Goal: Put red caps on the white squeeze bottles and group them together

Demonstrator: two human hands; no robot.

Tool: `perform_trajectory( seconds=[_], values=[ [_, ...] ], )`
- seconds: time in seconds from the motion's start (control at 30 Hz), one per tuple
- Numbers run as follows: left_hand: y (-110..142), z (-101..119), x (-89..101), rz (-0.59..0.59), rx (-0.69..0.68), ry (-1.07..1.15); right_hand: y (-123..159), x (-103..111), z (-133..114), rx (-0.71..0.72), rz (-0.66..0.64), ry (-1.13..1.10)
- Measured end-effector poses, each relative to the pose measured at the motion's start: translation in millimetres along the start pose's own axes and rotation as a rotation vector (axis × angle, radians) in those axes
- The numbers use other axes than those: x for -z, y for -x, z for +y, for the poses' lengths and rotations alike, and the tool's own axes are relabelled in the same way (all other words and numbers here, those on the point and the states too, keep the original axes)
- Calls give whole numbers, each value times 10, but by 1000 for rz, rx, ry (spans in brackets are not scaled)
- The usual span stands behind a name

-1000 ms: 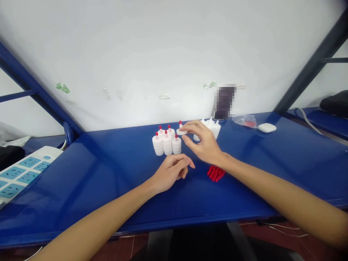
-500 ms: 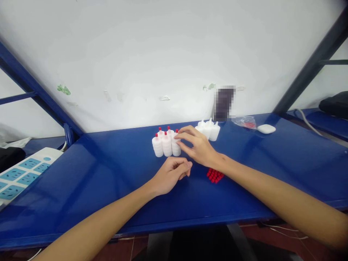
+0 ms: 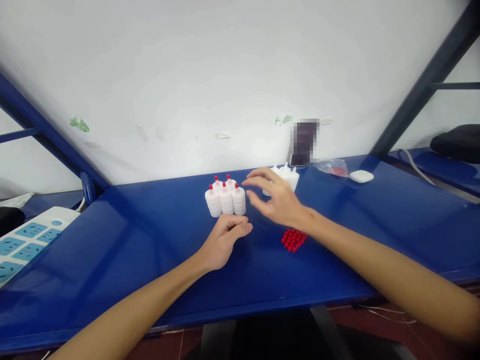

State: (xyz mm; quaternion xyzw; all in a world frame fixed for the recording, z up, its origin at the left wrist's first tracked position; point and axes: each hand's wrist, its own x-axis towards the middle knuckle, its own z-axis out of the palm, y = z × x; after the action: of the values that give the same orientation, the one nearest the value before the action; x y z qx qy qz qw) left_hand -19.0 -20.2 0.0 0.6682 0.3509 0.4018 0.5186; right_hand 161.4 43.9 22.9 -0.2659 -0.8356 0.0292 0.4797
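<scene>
Several small white bottles with red caps (image 3: 225, 196) stand bunched together on the blue table (image 3: 150, 250). My right hand (image 3: 275, 200) hovers just right of them, fingers spread and holding nothing. Behind it stands a group of uncapped white bottles (image 3: 287, 177), partly hidden by the hand. A pile of loose red caps (image 3: 293, 239) lies below my right wrist. My left hand (image 3: 224, 240) rests on the table just in front of the capped bottles, fingers curled in a loose fist; what it holds, if anything, is hidden.
A white power strip with blue sockets (image 3: 22, 242) lies at the left edge. At the back right are a clear plastic bag with red bits (image 3: 332, 167), a small white case (image 3: 361, 176) and a blurred dark object (image 3: 303, 142) against the white wall.
My right hand carried a capped bottle to the bunch, set it down there, then let go and drew back to the right. The left hand stayed put.
</scene>
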Motion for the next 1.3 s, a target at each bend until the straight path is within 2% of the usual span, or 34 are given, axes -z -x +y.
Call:
perform_trajectory(
  seconds=[0.1,0.2,0.23,0.3,0.4,0.47,0.57,0.77,0.87,1.0,1.2,1.3],
  values=[
    [24,46,3,58,-71,123,-123,289,192,-47,154,79],
    [50,90,-5,57,-103,275,-163,571,549,-184,253,203],
    [57,95,-5,43,-105,291,-145,643,676,-246,242,247],
    [67,88,3,-3,-102,206,-69,742,896,-410,126,274],
    [76,62,9,-125,-125,-138,79,788,1087,-602,-37,133],
    [77,61,-14,-228,-153,-380,152,778,1126,-630,-68,50],
    [56,102,-101,-330,-157,-674,205,745,1117,-601,-32,-2],
    [-117,190,-366,-381,-125,-1203,287,677,1082,-564,-163,62],
    [-225,171,-486,-362,-109,-1402,316,662,1081,-537,-158,80],
    [-322,134,-562,-326,-130,-1484,312,662,1101,-546,-164,50],
    [-367,110,-536,-339,-179,-1475,290,668,1105,-600,-137,-172],
    [-370,99,-524,-339,-192,-1482,303,658,1098,-576,-120,-171]
  ],
)
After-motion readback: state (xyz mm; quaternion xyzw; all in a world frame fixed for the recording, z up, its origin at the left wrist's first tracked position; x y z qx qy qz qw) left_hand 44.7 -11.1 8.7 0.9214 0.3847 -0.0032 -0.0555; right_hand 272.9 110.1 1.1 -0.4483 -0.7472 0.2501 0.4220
